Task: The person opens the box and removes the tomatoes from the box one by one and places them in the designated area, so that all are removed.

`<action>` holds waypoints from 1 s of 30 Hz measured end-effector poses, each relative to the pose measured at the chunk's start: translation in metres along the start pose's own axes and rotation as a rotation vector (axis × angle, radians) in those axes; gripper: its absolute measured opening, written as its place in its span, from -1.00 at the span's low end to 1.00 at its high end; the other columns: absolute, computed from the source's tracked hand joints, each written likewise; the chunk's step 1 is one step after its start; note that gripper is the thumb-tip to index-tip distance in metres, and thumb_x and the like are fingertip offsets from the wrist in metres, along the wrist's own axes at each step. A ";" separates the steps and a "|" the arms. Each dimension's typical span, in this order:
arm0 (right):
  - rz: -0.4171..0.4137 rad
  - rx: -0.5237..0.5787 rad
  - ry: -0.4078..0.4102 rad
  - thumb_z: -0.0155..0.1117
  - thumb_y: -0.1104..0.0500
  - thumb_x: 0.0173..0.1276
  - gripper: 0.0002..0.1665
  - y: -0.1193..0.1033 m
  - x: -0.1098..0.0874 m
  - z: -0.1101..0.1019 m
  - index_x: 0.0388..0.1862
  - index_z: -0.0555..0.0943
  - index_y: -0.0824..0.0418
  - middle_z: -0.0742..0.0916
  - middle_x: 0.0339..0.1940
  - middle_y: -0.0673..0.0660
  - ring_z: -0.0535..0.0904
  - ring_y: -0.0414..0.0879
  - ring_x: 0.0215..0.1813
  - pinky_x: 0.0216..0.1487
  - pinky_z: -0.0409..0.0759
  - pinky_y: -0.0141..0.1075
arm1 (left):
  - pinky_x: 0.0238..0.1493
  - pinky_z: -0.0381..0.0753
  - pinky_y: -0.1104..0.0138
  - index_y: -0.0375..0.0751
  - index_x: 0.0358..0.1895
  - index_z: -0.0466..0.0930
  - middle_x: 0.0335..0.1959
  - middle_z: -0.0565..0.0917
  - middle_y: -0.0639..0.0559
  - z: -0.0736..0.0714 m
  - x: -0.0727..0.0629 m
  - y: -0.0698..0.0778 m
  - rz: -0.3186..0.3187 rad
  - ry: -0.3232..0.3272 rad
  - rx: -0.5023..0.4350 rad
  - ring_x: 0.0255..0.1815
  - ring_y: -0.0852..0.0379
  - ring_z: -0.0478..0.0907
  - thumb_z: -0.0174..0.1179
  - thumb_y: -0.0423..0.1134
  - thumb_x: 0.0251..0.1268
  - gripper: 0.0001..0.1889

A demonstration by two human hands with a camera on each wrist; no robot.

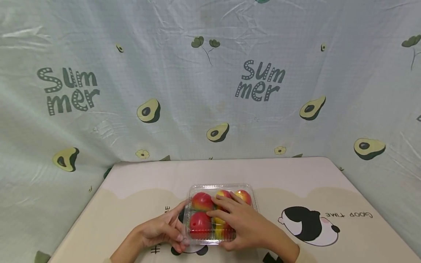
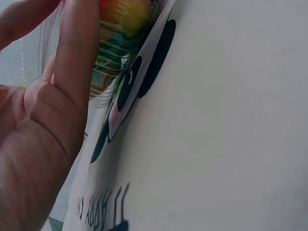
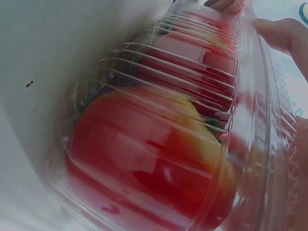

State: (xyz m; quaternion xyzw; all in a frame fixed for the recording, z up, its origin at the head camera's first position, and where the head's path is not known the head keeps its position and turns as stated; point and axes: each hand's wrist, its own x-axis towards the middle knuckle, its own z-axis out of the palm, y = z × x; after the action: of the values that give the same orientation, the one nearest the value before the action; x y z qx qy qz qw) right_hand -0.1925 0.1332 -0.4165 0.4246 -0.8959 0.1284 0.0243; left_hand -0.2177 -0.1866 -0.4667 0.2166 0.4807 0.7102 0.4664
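Observation:
A clear plastic fruit box (image 1: 220, 187) lies on the table with several round red-and-yellow fruits (image 1: 201, 223) inside, apple-like in shape. Its lid covers them. My left hand (image 1: 164, 228) holds the box at its left side, thumb by the near left corner and index finger reaching along toward the far corner. Spread across the right part of the lid are the fingers of my right hand (image 1: 245, 224), its thumb down at the near edge. Up close, the right wrist view shows a fruit (image 3: 144, 159) behind the ribbed clear wall.
The table (image 1: 296, 175) has a pale printed cover, with a black-and-white dog drawing (image 1: 310, 226) right of the box. Behind and at both sides hangs a light curtain (image 1: 184, 87) printed with avocados and lettering.

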 end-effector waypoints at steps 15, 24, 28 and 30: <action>-0.001 0.044 0.012 0.45 -0.29 0.09 -0.13 0.001 0.001 0.000 0.44 0.48 -0.28 0.38 0.64 -0.04 0.29 -0.04 0.63 0.56 0.22 0.28 | -0.09 0.78 0.25 0.17 0.62 -0.71 -0.27 0.81 0.00 0.005 0.002 0.003 -0.011 0.051 0.066 -0.28 0.16 0.81 0.16 -0.50 0.25 0.24; -0.009 0.074 0.018 0.48 -0.25 0.08 -0.14 0.002 0.002 0.000 0.42 0.50 -0.28 0.37 0.64 -0.06 0.27 -0.08 0.64 0.57 0.21 0.25 | -0.13 0.78 0.25 0.14 0.63 -0.68 -0.27 0.81 -0.03 0.003 0.000 -0.002 0.042 0.046 0.068 -0.30 0.17 0.79 0.18 -0.49 0.27 0.23; -0.010 0.083 0.022 0.48 -0.25 0.07 -0.14 0.004 0.002 0.001 0.42 0.50 -0.28 0.37 0.64 -0.07 0.28 -0.09 0.64 0.56 0.22 0.25 | -0.13 0.78 0.26 0.13 0.64 -0.66 -0.26 0.81 -0.03 0.001 0.001 -0.003 0.061 0.029 0.067 -0.29 0.18 0.79 0.16 -0.50 0.28 0.21; -0.010 0.084 0.021 0.47 -0.26 0.08 -0.15 0.004 0.002 0.001 0.42 0.50 -0.28 0.37 0.64 -0.07 0.28 -0.09 0.64 0.57 0.22 0.25 | -0.13 0.78 0.26 0.13 0.64 -0.66 -0.26 0.81 -0.02 0.001 0.001 -0.003 0.064 0.027 0.071 -0.29 0.18 0.79 0.14 -0.51 0.27 0.21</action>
State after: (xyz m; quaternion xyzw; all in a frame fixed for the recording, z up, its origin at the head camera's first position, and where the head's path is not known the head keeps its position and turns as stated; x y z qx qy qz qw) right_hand -0.1965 0.1337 -0.4177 0.4286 -0.8872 0.1703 0.0164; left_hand -0.2164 -0.1850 -0.4693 0.2388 0.5046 0.7101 0.4290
